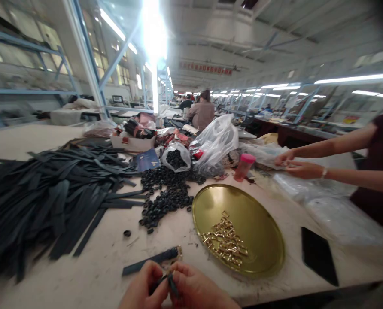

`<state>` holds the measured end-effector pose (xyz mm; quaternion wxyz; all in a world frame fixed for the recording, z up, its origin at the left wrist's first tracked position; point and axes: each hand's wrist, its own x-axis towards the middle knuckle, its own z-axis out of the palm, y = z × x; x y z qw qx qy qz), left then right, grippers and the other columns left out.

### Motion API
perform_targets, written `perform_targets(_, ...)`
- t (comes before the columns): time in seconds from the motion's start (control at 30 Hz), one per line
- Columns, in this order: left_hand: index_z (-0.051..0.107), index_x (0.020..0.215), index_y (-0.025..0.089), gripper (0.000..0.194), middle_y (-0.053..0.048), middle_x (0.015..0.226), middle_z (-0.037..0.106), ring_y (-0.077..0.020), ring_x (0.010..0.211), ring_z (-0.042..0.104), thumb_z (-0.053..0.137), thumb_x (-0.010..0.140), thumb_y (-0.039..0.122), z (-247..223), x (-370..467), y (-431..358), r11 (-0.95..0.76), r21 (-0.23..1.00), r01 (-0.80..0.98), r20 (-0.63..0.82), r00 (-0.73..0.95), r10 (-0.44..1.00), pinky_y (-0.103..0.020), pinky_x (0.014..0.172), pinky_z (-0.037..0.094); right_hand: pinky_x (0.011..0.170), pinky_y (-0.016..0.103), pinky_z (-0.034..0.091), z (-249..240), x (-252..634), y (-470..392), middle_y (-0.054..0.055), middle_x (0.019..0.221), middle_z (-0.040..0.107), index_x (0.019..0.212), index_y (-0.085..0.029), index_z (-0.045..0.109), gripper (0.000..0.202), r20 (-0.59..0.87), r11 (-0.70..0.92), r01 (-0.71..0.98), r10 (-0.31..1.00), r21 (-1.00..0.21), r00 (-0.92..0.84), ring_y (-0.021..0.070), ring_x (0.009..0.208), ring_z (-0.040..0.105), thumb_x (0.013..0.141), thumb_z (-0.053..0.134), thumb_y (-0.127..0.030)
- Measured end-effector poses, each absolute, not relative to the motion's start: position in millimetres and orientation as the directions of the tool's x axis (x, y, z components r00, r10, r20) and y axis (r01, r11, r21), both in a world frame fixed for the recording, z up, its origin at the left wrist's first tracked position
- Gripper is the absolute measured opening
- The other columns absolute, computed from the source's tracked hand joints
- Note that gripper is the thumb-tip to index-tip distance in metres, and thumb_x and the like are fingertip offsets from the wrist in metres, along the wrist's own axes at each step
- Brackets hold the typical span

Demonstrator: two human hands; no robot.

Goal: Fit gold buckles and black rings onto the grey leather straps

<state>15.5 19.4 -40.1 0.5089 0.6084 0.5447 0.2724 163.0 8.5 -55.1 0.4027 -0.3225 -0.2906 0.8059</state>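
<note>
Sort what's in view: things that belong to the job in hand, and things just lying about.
Likely part of the job: held strap, gold-ended strap, strap pile, black loops, gold fittings, tray.
Probably just lying about: black slab, pink-lidded jar, blue card.

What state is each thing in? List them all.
Left hand: closed on small strip
Right hand: closed on small strip
Dark strap: lying flat, gold piece at one end
Long strips: loosely heaped
Black loops: piled loose
Loop bag: open
Gold tray: holding gold fittings
Jar: lidded
Black slab: lying flat
Ceiling lights: lit
</note>
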Motion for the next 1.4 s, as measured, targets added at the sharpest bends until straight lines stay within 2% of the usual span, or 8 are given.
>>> perform_targets(0.13,0.046,0.070,0.018,0.023,0.002,0.058,0.055,-0.0122,0.054,0.049,0.054,0.071,0.039,-27.6,17.3,11.0,0.126,0.902,0.412,-0.249,0.259,0.933,-0.021,0.048,0.035,0.049,0.019,0.032,-49.4,162.5,-2.4,-0.005,0.058,0.050,0.069,-0.016,0.050,0.030,-0.289,-0.457,-0.457,0.874,-0.763,-0.392,0.0060,0.050,0.043,0.069,0.067,-0.040)
perform_targets(0.27,0.051,0.074,0.015,0.023,0.001,0.062,0.057,-0.0102,0.050,0.047,0.055,0.071,0.038,-13.3,18.0,-1.8,0.205,0.951,0.232,-0.276,0.333,0.902,-0.021,0.047,0.036,0.054,0.022,0.035,-40.1,160.5,-6.5,-0.004,0.059,0.050,0.067,-0.017,0.048,0.029,-0.237,-0.317,-0.334,0.936,-0.887,-0.260,0.0089,0.054,0.045,0.076,0.057,-0.043)
perform_targets(0.47,0.051,0.083,0.012,0.029,-0.001,0.065,0.059,-0.0088,0.050,0.050,0.057,0.069,0.036,0.9,13.3,-16.1,0.312,0.949,0.048,-0.306,0.380,0.873,-0.022,0.051,0.039,0.048,0.022,0.031,-38.1,161.9,-14.5,-0.007,0.053,0.042,0.074,-0.020,0.045,0.018,0.013,-0.013,0.256,0.995,-0.967,0.100,0.0102,0.048,0.039,0.074,0.056,-0.033)
perform_targets(0.63,0.053,0.086,0.012,0.024,0.000,0.065,0.061,-0.0098,0.052,0.054,0.055,0.067,0.027,3.5,11.5,-27.8,0.375,0.920,0.114,-0.386,0.439,0.812,-0.022,0.052,0.040,0.054,0.023,0.034,-30.2,170.5,-34.0,-0.005,0.061,0.045,0.078,-0.019,0.047,0.016,0.042,0.127,0.347,0.969,-0.929,-0.242,0.0114,0.057,0.043,0.084,0.040,-0.032)
perform_targets(0.83,0.054,0.082,0.012,0.024,0.000,0.068,0.061,-0.0105,0.055,0.056,0.060,0.062,0.024,0.4,15.1,-45.8,0.488,0.869,0.083,-0.467,0.462,0.754,-0.024,0.057,0.044,0.053,0.023,0.031,-16.6,179.1,-55.4,-0.004,0.064,0.051,0.078,-0.020,0.048,0.008,0.017,0.244,0.494,0.908,-0.834,-0.419,0.0115,0.058,0.044,0.083,0.043,-0.024)
perform_targets(1.07,0.054,0.089,0.013,0.028,0.000,0.069,0.062,-0.0101,0.057,0.057,0.057,0.063,0.022,4.5,10.4,-50.7,0.468,0.877,0.105,-0.453,0.501,0.737,-0.022,0.056,0.043,0.058,0.024,0.036,-26.3,173.6,-65.7,-0.003,0.067,0.047,0.079,-0.020,0.046,0.020,0.025,0.118,0.271,0.946,-0.955,-0.323,0.0121,0.062,0.045,0.088,0.036,-0.035)
perform_targets(1.2,0.055,0.078,0.013,0.017,0.000,0.063,0.062,-0.0072,0.044,0.051,0.048,0.071,0.027,1.1,-1.4,-47.3,0.426,0.850,0.311,-0.526,0.541,0.656,-0.018,0.043,0.037,0.057,0.024,0.035,-35.5,168.9,-64.3,-0.003,0.067,0.046,0.080,-0.020,0.047,0.021,0.052,0.148,0.324,0.956,-0.935,-0.288,0.0126,0.062,0.043,0.089,0.036,-0.036)
perform_targets(1.4,0.053,0.070,0.014,0.021,0.000,0.058,0.060,-0.0077,0.044,0.050,0.045,0.073,0.033,-3.7,2.8,-45.4,0.425,0.826,0.370,-0.563,0.508,0.652,-0.017,0.042,0.034,0.060,0.025,0.036,-36.6,175.1,-63.6,-0.001,0.071,0.051,0.082,-0.020,0.050,0.023,0.007,0.137,0.339,0.934,-0.931,-0.357,0.0133,0.065,0.046,0.089,0.036,-0.037)
